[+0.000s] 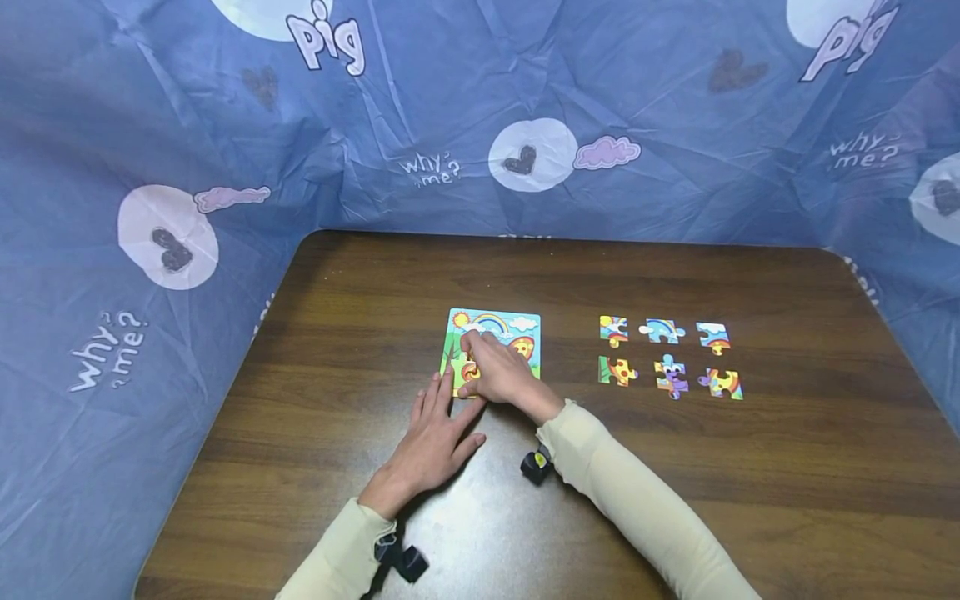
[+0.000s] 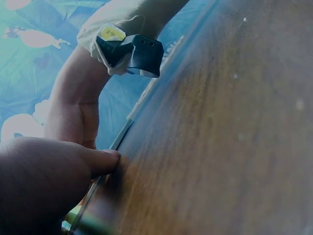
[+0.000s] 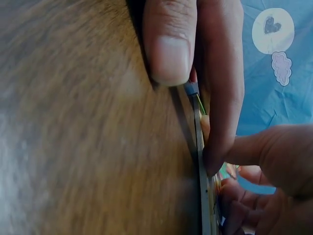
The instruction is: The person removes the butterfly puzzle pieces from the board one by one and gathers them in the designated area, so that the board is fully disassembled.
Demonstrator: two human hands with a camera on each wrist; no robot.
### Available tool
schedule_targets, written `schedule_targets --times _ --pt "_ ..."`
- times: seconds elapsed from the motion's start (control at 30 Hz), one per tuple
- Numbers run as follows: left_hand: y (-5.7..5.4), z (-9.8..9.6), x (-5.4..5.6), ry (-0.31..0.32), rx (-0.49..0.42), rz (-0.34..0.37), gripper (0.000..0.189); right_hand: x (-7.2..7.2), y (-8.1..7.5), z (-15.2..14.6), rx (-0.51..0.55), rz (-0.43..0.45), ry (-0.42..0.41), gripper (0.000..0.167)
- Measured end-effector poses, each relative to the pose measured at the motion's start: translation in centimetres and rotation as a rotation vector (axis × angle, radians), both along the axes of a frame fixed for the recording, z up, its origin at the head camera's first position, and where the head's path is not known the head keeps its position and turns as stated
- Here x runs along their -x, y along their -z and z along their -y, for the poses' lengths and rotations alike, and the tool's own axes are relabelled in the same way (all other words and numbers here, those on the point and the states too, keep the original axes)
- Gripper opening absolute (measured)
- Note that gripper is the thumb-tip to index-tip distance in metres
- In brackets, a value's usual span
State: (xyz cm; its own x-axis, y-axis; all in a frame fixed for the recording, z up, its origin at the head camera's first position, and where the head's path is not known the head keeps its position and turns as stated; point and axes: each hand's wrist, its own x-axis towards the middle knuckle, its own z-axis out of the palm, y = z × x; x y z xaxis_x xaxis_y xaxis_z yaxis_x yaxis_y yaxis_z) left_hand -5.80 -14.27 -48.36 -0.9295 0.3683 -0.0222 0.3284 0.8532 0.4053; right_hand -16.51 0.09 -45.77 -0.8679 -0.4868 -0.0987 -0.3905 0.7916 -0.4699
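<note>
A square picture puzzle board [image 1: 517, 321], printed with a sun, rainbow, cloud and butterfly, lies flat on the wooden table. My right hand [image 1: 501, 373] reaches over its lower left part. Thumb and fingers there pinch a puzzle piece [image 1: 468, 372] with a red and yellow swirl, partly hidden by the hand. My left hand [image 1: 429, 442] lies with straight fingers, its fingertips at the board's lower left edge. In the right wrist view, the left thumb [image 3: 168, 58] is close to the thin board edge [image 3: 204, 191], with the right hand [image 3: 288, 161] above the board.
Right of the board, loose jigsaw pieces lie in two rows, among them a rainbow piece [image 1: 662, 331] and a purple one [image 1: 671, 377]. A blue printed cloth [image 1: 450, 100] hangs behind the table [image 1: 795, 333]. Small black devices [image 1: 536, 467] are strapped at both wrists.
</note>
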Motion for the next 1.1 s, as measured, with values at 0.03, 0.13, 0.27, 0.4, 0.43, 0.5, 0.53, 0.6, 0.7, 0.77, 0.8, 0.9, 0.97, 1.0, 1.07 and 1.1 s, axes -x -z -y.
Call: schedule_targets --times 0.03,0.13,0.27,0.4,0.43,0.5,0.53,0.6,0.7,0.77,0.8,0.9,0.97,1.0,1.07,1.1 --pt "0.0 0.0 0.0 0.000 0.001 0.000 0.054 0.1 0.1 0.0 0.009 0.003 -0.003 0.058" --pt "0.0 0.0 0.0 0.001 0.005 -0.004 0.055 0.3 0.2 -0.2 0.045 0.011 -0.023 0.059" --pt "0.0 0.0 0.0 0.002 0.010 -0.014 0.056 0.5 0.2 -0.3 0.092 0.017 -0.053 0.059" --pt "-0.1 0.0 0.0 -0.001 0.014 -0.014 0.057 0.6 -0.1 -0.5 0.125 0.027 -0.071 0.058" --pt "-0.1 0.0 -0.1 -0.001 0.014 -0.016 0.057 0.6 -0.2 -0.5 0.123 0.026 -0.072 0.057" --pt "-0.1 0.0 0.0 0.001 0.016 -0.019 0.057 0.7 -0.2 -0.6 0.114 0.021 -0.072 0.057" --pt "0.0 0.0 0.0 0.002 0.016 -0.021 0.057 0.7 -0.3 -0.6 0.109 0.016 -0.072 0.057" --pt "0.0 0.1 -0.1 0.003 0.014 -0.024 0.056 0.8 -0.3 -0.6 0.100 0.002 -0.071 0.057" --pt "0.0 0.1 0.0 0.001 0.009 -0.022 0.056 0.8 -0.3 -0.7 0.099 -0.016 -0.067 0.057" --pt "0.0 0.1 0.0 0.000 0.008 -0.020 0.055 0.8 -0.3 -0.7 0.101 -0.037 -0.069 0.056" --pt "0.0 0.0 0.0 0.000 0.007 -0.018 0.055 0.8 -0.2 -0.8 0.101 -0.048 -0.070 0.056" --pt "-0.1 0.0 0.0 0.000 0.008 -0.011 0.055 0.9 -0.1 -1.0 0.103 -0.076 -0.069 0.054" --pt "-0.1 0.0 0.0 0.000 0.008 -0.009 0.055 1.0 -0.2 -1.2 0.105 -0.082 -0.062 0.054" --pt "-0.1 0.0 0.0 -0.001 0.008 -0.009 0.056 1.0 -0.2 -1.3 0.107 -0.081 -0.056 0.055" --pt "0.0 0.0 0.0 -0.001 0.010 -0.011 0.056 1.1 -0.3 -1.5 0.106 -0.084 -0.044 0.057" --pt "0.0 0.0 0.0 -0.002 0.008 -0.013 0.056 1.1 -0.4 -1.7 0.106 -0.084 -0.038 0.058"
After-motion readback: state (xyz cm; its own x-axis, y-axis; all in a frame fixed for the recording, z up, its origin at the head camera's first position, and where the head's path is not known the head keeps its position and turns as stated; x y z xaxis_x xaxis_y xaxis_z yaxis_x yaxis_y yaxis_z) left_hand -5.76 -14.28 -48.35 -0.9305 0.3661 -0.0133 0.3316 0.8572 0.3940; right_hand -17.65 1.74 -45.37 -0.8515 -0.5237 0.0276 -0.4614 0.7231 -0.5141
